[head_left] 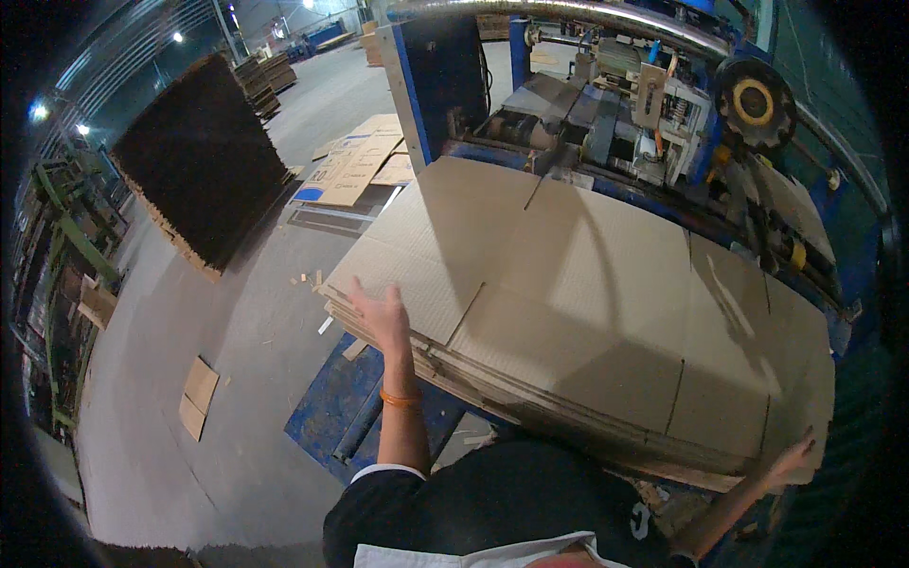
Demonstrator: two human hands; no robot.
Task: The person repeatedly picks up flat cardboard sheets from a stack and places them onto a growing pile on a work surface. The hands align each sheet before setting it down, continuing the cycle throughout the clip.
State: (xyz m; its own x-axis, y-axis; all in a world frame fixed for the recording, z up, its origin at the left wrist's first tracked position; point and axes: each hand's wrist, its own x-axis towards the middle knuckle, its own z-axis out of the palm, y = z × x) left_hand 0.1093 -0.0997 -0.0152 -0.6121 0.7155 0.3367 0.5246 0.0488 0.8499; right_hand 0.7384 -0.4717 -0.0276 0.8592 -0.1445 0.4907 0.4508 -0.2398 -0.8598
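A stack of flat brown cardboard sheets [559, 284], with slots cut into the top one, lies in front of me. Over its left near edge is my left hand [382, 317], fingers and thumb spread, with an orange band on the wrist. Nothing shows in its grasp. At the right near corner of the stack, my right hand [791, 458] rests against or just beside the edge, its fingers stretched out. Whether either palm touches the cardboard is hard to tell. The lower sheets are slightly uneven along the near side.
A blue machine [414, 90] with rollers and a black wheel [755, 102] stands beyond the stack. Blue metal plating [331, 402] lies below left. Printed cardboard [355, 166], a tall dark stack [204, 156] and a loose cardboard piece [198, 398] are on the left floor.
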